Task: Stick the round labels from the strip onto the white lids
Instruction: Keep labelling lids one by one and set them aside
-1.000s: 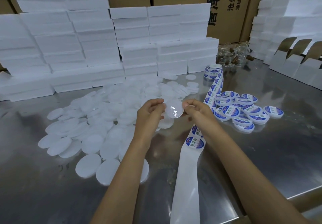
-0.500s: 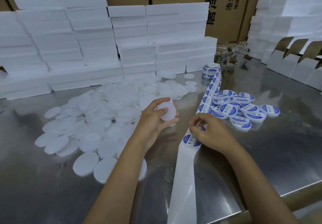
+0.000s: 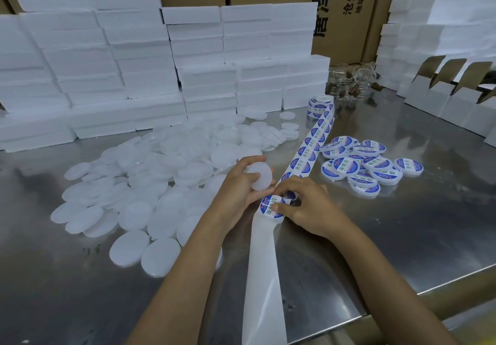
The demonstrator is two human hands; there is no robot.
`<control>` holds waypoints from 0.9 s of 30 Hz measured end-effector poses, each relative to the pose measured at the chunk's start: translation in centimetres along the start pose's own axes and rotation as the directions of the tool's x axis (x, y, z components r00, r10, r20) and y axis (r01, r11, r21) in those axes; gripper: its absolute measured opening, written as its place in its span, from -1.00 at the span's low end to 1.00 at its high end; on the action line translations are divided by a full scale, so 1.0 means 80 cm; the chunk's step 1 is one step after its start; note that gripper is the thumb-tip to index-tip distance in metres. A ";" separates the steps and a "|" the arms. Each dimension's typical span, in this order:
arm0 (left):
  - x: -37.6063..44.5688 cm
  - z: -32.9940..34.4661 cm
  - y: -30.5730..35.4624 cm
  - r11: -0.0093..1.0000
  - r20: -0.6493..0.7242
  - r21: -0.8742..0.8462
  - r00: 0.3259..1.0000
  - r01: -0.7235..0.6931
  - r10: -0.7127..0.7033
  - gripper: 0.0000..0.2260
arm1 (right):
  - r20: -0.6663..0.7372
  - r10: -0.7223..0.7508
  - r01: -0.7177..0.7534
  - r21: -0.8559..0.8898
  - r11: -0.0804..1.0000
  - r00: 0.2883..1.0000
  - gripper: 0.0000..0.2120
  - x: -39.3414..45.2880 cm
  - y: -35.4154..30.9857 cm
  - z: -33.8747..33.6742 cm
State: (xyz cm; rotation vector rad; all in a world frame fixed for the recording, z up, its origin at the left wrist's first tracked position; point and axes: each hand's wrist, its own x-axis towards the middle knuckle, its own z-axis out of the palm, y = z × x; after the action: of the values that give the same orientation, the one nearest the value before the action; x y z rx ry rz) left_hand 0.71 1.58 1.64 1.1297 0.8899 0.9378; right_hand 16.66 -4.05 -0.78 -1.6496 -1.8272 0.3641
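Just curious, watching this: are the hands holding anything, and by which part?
The left hand grips a round white plastic lid by its rim. The right hand pinches the edge of a round blue-and-white label on the white backing strip.

One head-worn camera looked forward and down over a steel table (image 3: 402, 237), close above both forearms; foam stacks (image 3: 107, 63) stood far at 11 o'clock.

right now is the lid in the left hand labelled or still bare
Bare: the lid held by the left hand shows plain white, while the right hand pinches a label at the strip.
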 end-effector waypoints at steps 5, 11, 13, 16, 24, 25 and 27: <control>-0.001 0.002 0.002 0.997 -0.002 0.072 1.000 -0.016 0.016 -0.65 | -0.028 0.020 -0.019 0.014 1.000 0.999 -0.83 -0.001 -0.002 0.001; 0.000 0.005 0.001 0.980 -0.016 0.197 1.000 -0.023 0.027 -0.66 | -0.067 -0.113 0.113 0.003 0.994 0.991 -0.81 -0.002 -0.007 0.004; 0.000 0.004 0.000 0.976 -0.013 0.216 1.000 -0.023 0.027 -0.66 | -0.088 -0.129 0.131 0.018 0.991 0.988 -0.84 -0.001 -0.008 0.005; 0.000 0.004 -0.001 0.966 -0.005 0.257 0.999 -0.032 0.034 -0.67 | -0.113 -0.051 0.076 0.230 0.970 0.992 -0.84 -0.002 -0.016 0.003; 0.001 -0.001 -0.002 0.999 0.064 0.017 0.997 0.052 -0.053 -0.68 | -0.106 0.260 -0.005 0.919 0.394 0.960 -0.81 0.000 -0.021 -0.018; 0.001 -0.003 -0.001 0.996 0.072 -0.060 0.996 0.065 -0.061 -0.69 | -0.111 0.280 -0.009 0.919 0.394 0.954 -0.80 0.003 -0.021 -0.020; 0.003 -0.008 0.002 0.961 0.072 -0.265 0.996 0.074 -0.056 -0.69 | -0.111 0.295 -0.034 0.895 0.445 0.949 -0.81 0.011 -0.022 -0.022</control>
State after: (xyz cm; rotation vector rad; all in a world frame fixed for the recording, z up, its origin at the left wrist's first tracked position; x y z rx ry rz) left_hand 0.18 2.01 1.65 0.8883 0.7193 0.9318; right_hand 16.36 -3.87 1.85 -1.0091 -0.9269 0.9666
